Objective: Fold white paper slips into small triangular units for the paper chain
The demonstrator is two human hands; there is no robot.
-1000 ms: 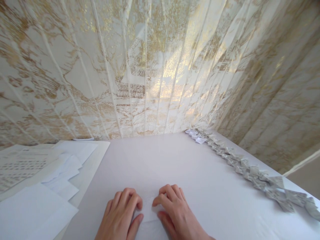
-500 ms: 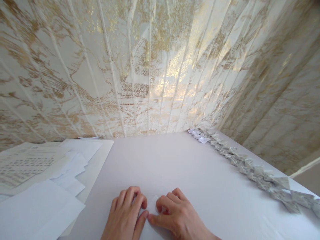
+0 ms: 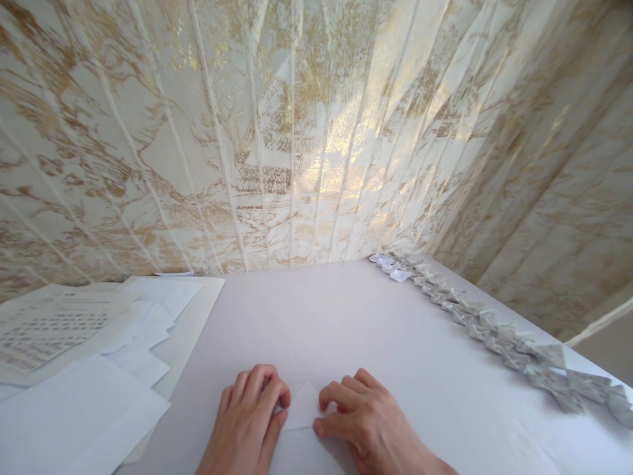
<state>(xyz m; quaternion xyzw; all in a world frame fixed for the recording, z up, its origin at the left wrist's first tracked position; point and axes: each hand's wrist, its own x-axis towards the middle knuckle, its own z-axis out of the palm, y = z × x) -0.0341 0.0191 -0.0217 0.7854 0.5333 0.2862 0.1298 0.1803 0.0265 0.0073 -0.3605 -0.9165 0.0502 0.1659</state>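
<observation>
A small white paper (image 3: 302, 408) with a pointed top and a crease across it lies on the white table between the hands. My left hand (image 3: 252, 415) has its fingers bent, thumb and index finger closed at the paper's left edge. On the paper's right side, my right hand (image 3: 366, 419) has curled fingers, with the thumb tip at the crease line and the index finger just above it. The paper's lower part is hard to tell from the white table.
White sheets (image 3: 84, 409) are stacked at the left beside a printed page (image 3: 59, 326). Rows of folded grey paper pieces (image 3: 499, 340) run along the table's right edge, with several white folded ones (image 3: 390, 267) at the far end. A patterned curtain (image 3: 297, 132) hangs behind.
My right hand has moved a little to the right, away from my left hand. The thumbs, close together before, are now apart, and more of the paper's pointed top shows.
</observation>
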